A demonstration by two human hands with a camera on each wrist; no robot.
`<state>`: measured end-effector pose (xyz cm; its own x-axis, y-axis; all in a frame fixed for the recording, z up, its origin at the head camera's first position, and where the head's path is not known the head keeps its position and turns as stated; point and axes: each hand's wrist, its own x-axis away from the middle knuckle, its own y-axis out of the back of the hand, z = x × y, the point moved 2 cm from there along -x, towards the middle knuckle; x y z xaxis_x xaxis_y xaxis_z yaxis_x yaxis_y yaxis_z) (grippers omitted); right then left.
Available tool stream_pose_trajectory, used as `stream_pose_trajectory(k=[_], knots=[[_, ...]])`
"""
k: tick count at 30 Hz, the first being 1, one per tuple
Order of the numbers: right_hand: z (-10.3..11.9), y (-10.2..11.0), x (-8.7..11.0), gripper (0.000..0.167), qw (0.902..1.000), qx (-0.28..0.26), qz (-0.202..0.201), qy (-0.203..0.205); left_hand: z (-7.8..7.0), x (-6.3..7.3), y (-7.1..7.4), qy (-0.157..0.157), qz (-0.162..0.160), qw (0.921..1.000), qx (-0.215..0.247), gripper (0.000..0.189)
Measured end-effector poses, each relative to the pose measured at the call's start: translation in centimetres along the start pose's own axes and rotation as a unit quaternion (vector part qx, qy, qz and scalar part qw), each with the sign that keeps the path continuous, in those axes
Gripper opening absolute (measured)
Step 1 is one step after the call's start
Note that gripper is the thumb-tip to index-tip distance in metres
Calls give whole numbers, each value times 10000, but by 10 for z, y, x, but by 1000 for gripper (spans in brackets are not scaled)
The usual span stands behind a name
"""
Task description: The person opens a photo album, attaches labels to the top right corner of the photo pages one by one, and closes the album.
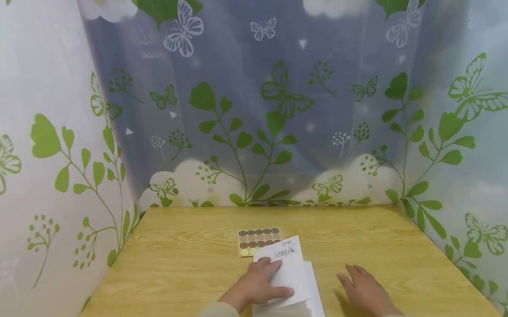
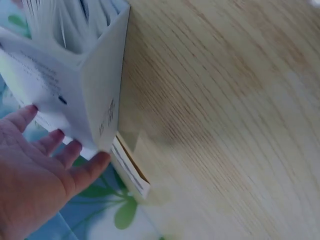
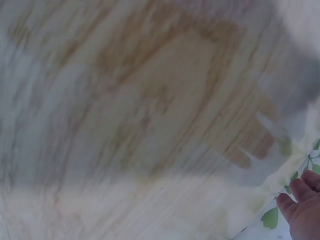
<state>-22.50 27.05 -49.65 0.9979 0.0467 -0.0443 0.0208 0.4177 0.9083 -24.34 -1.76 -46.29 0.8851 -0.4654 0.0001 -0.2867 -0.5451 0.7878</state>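
A white paper box with dark handwritten-style lettering lies on the table, its near end uncovered. Thin white sheets or packets fill the inside, too blurred to tell exactly. My left hand rests on the box with fingers spread and thumb stretched across its upper face. In the left wrist view the fingertips touch the box's side. To the right of the box, my right hand is held over the table with fingers loosely extended, holding nothing.
Behind the box a sheet of round stickers in brown, pink and yellow lies flat, partly covered by it. The wood-grain table is bordered by curtains with leaves and butterflies at the back and both sides.
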Motion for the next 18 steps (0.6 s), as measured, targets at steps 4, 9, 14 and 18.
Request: stream_pose_trajectory(k=[4,9,14,18], knots=[[-2,2,1,61,10000,34,-15,-2,-8,-3,-14,-70,-141,9927,-1197,89],[2,0,3,60,10000,-61,-30,63,-12,-1,-27,63,-197,9728,-2309,92],[5,0,0,58,9998,19,-148,150,-13,1,-25,263,-244,9632,-2662,92],[8,0,-3,60,9996,-6,-177,216,-12,0,-20,134,-314,9656,-2578,90]])
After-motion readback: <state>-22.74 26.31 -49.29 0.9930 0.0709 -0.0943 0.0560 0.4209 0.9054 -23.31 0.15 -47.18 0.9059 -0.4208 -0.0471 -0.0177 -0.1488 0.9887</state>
